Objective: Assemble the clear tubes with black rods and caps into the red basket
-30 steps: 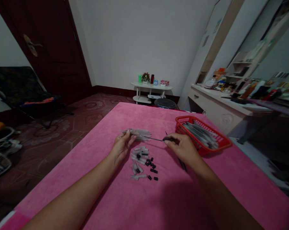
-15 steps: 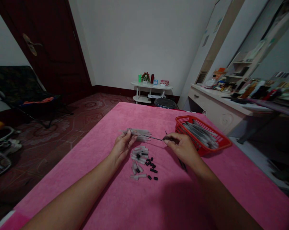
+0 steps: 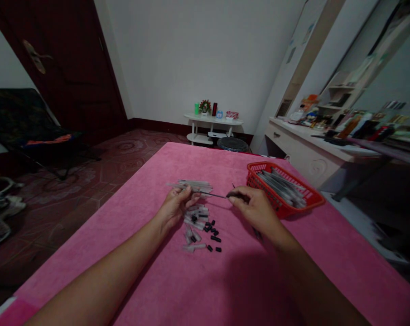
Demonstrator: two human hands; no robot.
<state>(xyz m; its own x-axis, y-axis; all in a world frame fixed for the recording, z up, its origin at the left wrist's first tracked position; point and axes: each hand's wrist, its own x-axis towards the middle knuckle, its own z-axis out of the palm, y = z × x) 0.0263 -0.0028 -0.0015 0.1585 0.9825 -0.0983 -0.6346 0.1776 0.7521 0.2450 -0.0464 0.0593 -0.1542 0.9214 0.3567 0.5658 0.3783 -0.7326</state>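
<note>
My left hand (image 3: pixel 172 207) is closed, thumb and fingers pinching a thin clear tube that looks like a pen barrel (image 3: pixel 176 186). From its right end a thin dark rod like a pen refill (image 3: pixel 213 195) runs to my right hand (image 3: pixel 254 206), which grips the rod's other end. Whether the rod's tip sits inside the barrel is too small to tell. More dark sticks show above and below my right hand, partly hidden by it. Just beyond my left fingers lie several clear tubes (image 3: pixel 201 183). Nearer me are clear caps (image 3: pixel 197 224) and small black plugs (image 3: pixel 215 238).
A red plastic basket (image 3: pixel 315 203) full of thin greyish sticks stands right of my right hand. Everything rests on a pink cloth (image 3: pixel 123 226) over the table. A dressing table (image 3: pixel 293 140) stands at the right, a small white shelf (image 3: pixel 213 120) by the far wall.
My left hand has moved slightly right along the rod, closer to my right hand, so less of the rod shows between them. The whole view has shifted a little.
</note>
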